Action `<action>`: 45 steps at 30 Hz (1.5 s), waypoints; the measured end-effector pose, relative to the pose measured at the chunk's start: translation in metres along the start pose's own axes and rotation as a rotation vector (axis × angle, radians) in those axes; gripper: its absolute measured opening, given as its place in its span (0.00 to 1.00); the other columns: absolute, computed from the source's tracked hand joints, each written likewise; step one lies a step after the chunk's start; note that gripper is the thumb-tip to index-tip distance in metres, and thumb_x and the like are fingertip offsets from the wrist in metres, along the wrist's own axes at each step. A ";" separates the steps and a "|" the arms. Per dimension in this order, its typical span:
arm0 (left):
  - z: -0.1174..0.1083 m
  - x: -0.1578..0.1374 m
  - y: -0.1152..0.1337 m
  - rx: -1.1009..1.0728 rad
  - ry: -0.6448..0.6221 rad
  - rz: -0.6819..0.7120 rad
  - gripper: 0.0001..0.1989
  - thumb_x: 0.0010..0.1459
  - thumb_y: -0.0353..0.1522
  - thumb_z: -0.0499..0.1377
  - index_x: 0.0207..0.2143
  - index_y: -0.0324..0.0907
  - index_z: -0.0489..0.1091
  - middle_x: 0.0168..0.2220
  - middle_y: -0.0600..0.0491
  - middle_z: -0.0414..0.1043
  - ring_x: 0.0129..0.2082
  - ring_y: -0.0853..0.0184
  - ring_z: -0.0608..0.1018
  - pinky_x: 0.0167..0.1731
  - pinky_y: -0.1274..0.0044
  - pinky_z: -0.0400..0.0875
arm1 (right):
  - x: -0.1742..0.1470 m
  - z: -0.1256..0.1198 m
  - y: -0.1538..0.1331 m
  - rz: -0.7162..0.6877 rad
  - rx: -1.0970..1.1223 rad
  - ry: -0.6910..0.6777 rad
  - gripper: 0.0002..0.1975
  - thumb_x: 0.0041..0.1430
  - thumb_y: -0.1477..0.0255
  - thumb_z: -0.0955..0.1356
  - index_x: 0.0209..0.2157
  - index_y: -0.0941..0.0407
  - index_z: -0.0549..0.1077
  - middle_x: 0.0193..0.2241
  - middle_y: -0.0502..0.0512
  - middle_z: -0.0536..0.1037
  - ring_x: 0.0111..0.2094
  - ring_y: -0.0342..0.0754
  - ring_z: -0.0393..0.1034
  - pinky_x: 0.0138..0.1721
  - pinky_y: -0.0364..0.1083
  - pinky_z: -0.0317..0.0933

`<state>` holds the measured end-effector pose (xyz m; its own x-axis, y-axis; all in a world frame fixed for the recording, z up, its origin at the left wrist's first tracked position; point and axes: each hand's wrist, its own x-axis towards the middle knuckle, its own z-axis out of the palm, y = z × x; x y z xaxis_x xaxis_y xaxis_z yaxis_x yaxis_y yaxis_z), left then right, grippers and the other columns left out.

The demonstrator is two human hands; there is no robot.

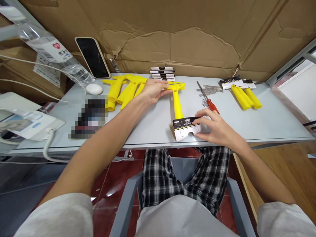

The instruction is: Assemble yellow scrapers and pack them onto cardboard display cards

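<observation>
My left hand (154, 90) pinches one end of the head of a yellow plastic scraper (176, 102). The scraper's handle points toward me, and its lower end meets a black and white card sleeve (186, 127) near the table's front edge. Thumb and fingers of my right hand (213, 126) grip the right end of that sleeve. Left of my left hand lie several yellow scrapers (125, 87) in a heap. Beyond my right hand are a red-handled screwdriver (209, 103), thin metal blades (211, 89) and a small pile of screws (204, 103).
Folded card sleeves (163, 73) are stacked at the back. Several scrapers with cards (243, 95) lie at the right. A phone (93, 57) leans against the cardboard (172, 33), beside a water bottle (56, 49). A white device with cables (32, 120) stands on the left.
</observation>
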<state>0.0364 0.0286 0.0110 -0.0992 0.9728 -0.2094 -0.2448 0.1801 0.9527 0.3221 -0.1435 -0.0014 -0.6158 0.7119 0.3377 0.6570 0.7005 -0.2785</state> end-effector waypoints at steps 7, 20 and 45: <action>-0.002 0.002 0.000 -0.039 0.032 0.006 0.22 0.58 0.13 0.67 0.50 0.42 0.79 0.49 0.43 0.85 0.51 0.55 0.91 0.51 0.68 0.92 | 0.001 -0.003 -0.003 -0.042 0.001 -0.005 0.15 0.69 0.66 0.74 0.55 0.52 0.83 0.61 0.58 0.73 0.57 0.40 0.74 0.58 0.43 0.75; -0.001 -0.001 0.004 -0.002 0.046 -0.004 0.14 0.61 0.13 0.65 0.39 0.40 0.76 0.44 0.45 0.84 0.47 0.58 0.90 0.49 0.71 0.92 | 0.005 -0.008 -0.003 0.018 0.106 -0.063 0.13 0.66 0.70 0.74 0.52 0.53 0.83 0.56 0.57 0.71 0.55 0.36 0.72 0.57 0.37 0.73; 0.014 -0.019 -0.018 0.137 -0.056 -0.010 0.15 0.60 0.16 0.70 0.36 0.43 0.72 0.37 0.50 0.79 0.37 0.62 0.88 0.50 0.65 0.90 | 0.013 0.012 0.002 0.086 0.036 0.035 0.19 0.70 0.61 0.74 0.58 0.51 0.85 0.64 0.59 0.70 0.57 0.41 0.73 0.59 0.43 0.78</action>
<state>0.0559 0.0085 0.0010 -0.0428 0.9767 -0.2103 -0.1107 0.2046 0.9726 0.3102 -0.1327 -0.0080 -0.5419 0.7676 0.3421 0.6902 0.6388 -0.3399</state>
